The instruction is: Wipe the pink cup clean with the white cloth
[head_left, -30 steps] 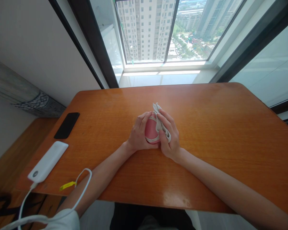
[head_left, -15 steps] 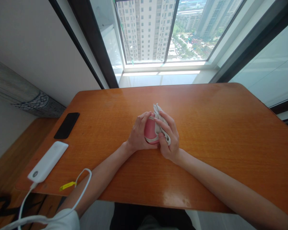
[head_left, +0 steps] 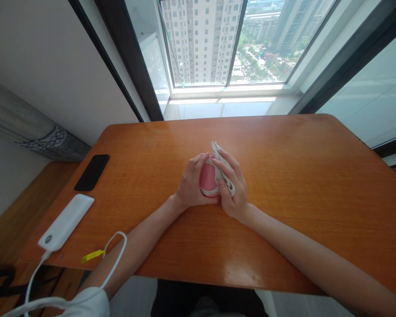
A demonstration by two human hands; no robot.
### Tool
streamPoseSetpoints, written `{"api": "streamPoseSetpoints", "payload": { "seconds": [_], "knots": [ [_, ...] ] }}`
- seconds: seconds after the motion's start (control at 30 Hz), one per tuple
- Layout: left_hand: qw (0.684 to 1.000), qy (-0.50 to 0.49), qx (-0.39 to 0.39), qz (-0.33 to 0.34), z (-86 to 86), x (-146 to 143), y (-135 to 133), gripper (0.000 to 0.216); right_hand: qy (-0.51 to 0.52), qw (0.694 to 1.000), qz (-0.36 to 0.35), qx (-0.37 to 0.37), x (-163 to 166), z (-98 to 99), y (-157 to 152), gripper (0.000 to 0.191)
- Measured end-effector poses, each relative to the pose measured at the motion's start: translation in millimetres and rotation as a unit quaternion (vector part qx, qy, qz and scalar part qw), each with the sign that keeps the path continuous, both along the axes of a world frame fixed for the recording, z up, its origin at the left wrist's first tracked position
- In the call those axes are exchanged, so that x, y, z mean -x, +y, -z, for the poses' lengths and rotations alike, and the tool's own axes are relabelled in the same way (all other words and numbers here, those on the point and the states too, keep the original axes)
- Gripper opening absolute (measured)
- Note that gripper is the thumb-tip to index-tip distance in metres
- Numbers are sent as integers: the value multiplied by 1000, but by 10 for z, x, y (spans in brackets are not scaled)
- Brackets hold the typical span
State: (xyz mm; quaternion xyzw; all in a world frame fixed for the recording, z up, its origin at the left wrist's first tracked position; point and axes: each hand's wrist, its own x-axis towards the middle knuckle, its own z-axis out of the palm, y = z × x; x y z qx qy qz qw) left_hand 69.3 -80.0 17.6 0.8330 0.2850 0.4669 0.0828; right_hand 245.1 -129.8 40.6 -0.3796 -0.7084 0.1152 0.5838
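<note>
A small round pink object [head_left: 207,179] sits near the middle of the orange wooden table [head_left: 284,176]. My left hand [head_left: 189,185] curls around its left side and holds it. My right hand [head_left: 232,187] presses a crumpled white cloth [head_left: 222,169] against the object's right side, fingers closed over the cloth. One end of the cloth sticks up past my fingertips. The underside of the pink object is hidden by both hands.
A black phone [head_left: 91,172] lies near the table's left edge. A white power bank [head_left: 66,222] lies closer to me, its white cable [head_left: 114,251] with a yellow tag [head_left: 92,256] looping off the front edge. A large window is beyond the table.
My right hand with the cloth has shifted slightly over the pink object, rubbing back and forth. My left hand has stayed in place.
</note>
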Motion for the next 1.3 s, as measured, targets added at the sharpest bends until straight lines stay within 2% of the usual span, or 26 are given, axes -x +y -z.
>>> {"api": "streamPoseSetpoints", "payload": {
  "seconds": [0.13,0.3,0.37,0.6,0.67,0.83,0.93,1.03,1.2,1.3],
  "knots": [
    [998,37,-40,15,-7,-5,-16,127,45,999,-3,26,-39,-66,-4,46],
    [999,-31,44,3,-2,-19,-3,114,-21,1000,5,-15,10,-21,-34,55],
    [997,-46,55,-8,-2,-13,6,110,-32,999,5,-21,30,5,-34,56],
    [997,48,-59,24,-28,11,-13,126,72,995,-10,63,-28,-58,2,44],
    [999,21,-37,26,-30,-10,-26,124,52,997,-7,52,-29,-76,-4,45],
    [993,-76,85,4,3,-52,-29,108,-44,999,6,-23,-1,-18,-10,60],
    [990,-79,114,11,27,-41,-7,105,-65,997,-5,-33,-2,48,15,80],
    [987,-87,132,16,37,-28,10,104,-32,999,8,-13,1,76,36,99],
    [982,-84,168,17,39,-23,9,116,-16,1000,19,17,1,39,35,89],
    [980,-85,175,34,33,-16,0,116,-13,999,21,21,-20,21,21,79]
  ]
}}
